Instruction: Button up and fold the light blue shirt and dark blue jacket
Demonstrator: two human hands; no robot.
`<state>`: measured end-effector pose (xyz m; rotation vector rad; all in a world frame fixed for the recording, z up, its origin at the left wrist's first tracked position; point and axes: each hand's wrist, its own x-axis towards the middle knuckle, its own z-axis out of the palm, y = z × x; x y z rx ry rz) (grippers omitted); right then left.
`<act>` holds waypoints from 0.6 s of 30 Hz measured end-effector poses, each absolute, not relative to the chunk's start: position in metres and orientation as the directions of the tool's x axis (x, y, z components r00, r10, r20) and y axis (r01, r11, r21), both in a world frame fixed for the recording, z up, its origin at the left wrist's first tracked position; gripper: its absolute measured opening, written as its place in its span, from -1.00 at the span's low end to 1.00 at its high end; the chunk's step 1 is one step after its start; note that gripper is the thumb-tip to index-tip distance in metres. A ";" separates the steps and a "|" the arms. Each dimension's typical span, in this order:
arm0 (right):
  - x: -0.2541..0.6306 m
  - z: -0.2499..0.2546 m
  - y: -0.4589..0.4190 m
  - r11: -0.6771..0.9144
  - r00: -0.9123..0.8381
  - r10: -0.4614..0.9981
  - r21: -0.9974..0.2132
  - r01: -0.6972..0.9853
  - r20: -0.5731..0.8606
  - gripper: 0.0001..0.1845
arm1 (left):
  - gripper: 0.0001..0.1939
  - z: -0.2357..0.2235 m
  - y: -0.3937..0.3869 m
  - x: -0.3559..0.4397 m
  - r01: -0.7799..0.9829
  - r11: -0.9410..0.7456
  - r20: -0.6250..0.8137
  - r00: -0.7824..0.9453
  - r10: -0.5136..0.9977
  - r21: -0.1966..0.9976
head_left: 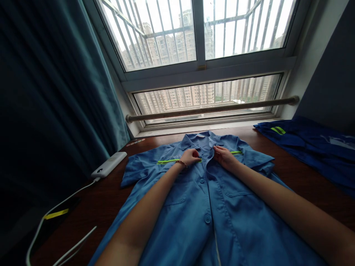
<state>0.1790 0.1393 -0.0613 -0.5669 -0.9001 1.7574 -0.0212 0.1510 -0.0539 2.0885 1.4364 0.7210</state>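
A blue short-sleeved work shirt lies spread face up, its collar toward the window and its front unbuttoned. Yellow-green reflective strips cross the chest, and buttons run down the left-side front edge. My left hand, with a beaded bracelet at the wrist, pinches that edge near the chest strip. On the other front edge, just below the collar, my right hand grips the fabric between thumb and fingers. A narrow gap separates the two edges. Whether a button sits under my left fingertips is hidden.
The shirt rests on a dark brown wooden table. A white power bank with a white cable lies at the left, beside a blue curtain. Darker blue folded clothing is at the right. A barred window and a horizontal rail stand behind.
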 end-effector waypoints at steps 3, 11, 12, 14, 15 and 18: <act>0.179 -0.062 0.139 -0.166 -0.354 0.934 -0.811 -0.561 0.054 -0.81 | -0.79 -0.053 0.149 -0.021 0.689 -0.355 0.194 0.303 0.933 0.631; 0.168 -0.057 0.130 -0.028 -0.303 0.949 -0.934 -0.356 0.087 -0.74 | -0.80 -0.022 0.138 -0.016 0.566 -0.353 0.256 0.245 0.935 0.745; 0.166 -0.055 0.128 -0.014 -0.298 0.950 -0.946 -0.325 0.088 -0.72 | -0.80 -0.016 0.136 -0.014 0.561 -0.366 0.271 0.247 0.930 0.743; 0.163 -0.049 0.125 0.016 -0.298 0.949 -0.962 -0.273 0.100 -0.70 | -0.81 -0.008 0.132 -0.011 0.551 -0.381 0.287 0.253 0.924 0.742; 0.163 -0.047 0.124 0.029 -0.300 0.948 -0.967 -0.254 0.107 -0.69 | -0.81 -0.005 0.130 -0.009 0.539 -0.379 0.285 0.253 0.925 0.752; 0.163 -0.043 0.122 0.022 -0.300 0.949 -0.972 -0.234 0.093 -0.66 | -0.81 0.000 0.126 -0.006 0.460 -0.336 0.242 0.251 0.937 0.822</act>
